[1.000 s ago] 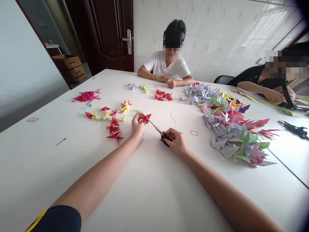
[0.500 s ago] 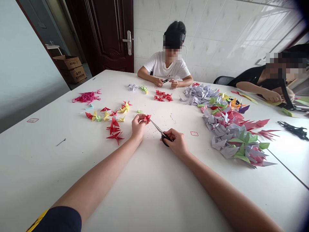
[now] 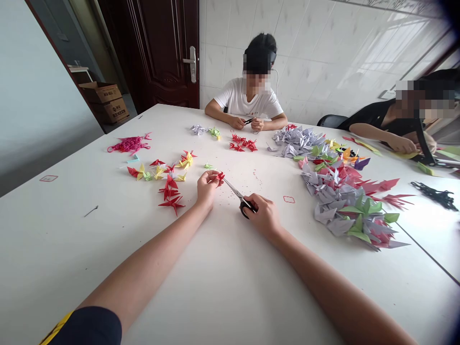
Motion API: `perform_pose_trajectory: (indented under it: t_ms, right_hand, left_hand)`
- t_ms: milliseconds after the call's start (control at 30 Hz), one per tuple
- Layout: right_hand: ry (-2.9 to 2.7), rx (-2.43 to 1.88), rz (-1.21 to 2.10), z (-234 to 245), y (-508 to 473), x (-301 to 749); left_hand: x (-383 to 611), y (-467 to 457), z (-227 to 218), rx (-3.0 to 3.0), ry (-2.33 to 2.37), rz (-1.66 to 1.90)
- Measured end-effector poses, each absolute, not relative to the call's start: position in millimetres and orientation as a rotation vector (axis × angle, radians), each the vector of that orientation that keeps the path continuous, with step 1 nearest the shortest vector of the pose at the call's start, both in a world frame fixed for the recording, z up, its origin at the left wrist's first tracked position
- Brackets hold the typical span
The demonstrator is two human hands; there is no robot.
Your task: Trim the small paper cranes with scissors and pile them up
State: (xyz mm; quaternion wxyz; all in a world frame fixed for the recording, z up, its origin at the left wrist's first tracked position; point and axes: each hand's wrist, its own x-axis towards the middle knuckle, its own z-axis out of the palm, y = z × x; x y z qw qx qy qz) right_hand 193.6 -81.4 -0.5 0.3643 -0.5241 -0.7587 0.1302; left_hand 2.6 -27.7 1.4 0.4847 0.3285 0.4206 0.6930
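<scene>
Pinched in the fingers of my left hand (image 3: 207,188) is a small red paper crane (image 3: 220,178). My right hand (image 3: 263,211) grips the black handles of a pair of scissors (image 3: 235,192). Their silver blades point up and left, with the tips at the crane's right side; whether they touch the paper I cannot tell. Left of my left hand lie several red folded cranes (image 3: 171,205) and a mixed group of yellow and red cranes (image 3: 158,171). Tiny paper scraps (image 3: 254,178) dot the table between and beyond my hands.
A big heap of grey, red and green cranes (image 3: 339,191) covers the table's right side. Pink cord (image 3: 130,143) lies at the left, black cord (image 3: 433,195) at the far right. One person (image 3: 251,103) sits opposite holding a dark tool; another (image 3: 381,120) works at the right.
The red crane has turned slightly in my left fingers. My right hand and the scissors have barely moved. Opposite, the person's hands have come a little closer together.
</scene>
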Motion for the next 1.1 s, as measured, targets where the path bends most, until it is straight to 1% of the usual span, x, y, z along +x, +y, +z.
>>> perform_pose_trajectory:
  t_ms: [167, 333, 767, 1100]
  right_hand:
    - [-1.926, -1.406, 0.266, 1, -80, 196]
    - [-1.797, -1.396, 0.278, 3, -76, 198]
    - [-1.752, -1.287, 0.75, 13, -80, 196]
    - [-1.763, -1.258, 0.865, 10, -78, 197]
  left_hand:
    - [2, -28, 2, 0.783, 1.058, 1.679]
    - [2, -28, 1, 0.809, 1.047, 1.691]
    - [2, -32, 9, 0.769, 0.992, 1.69]
    - [3, -33, 9, 0.768, 0.955, 1.707]
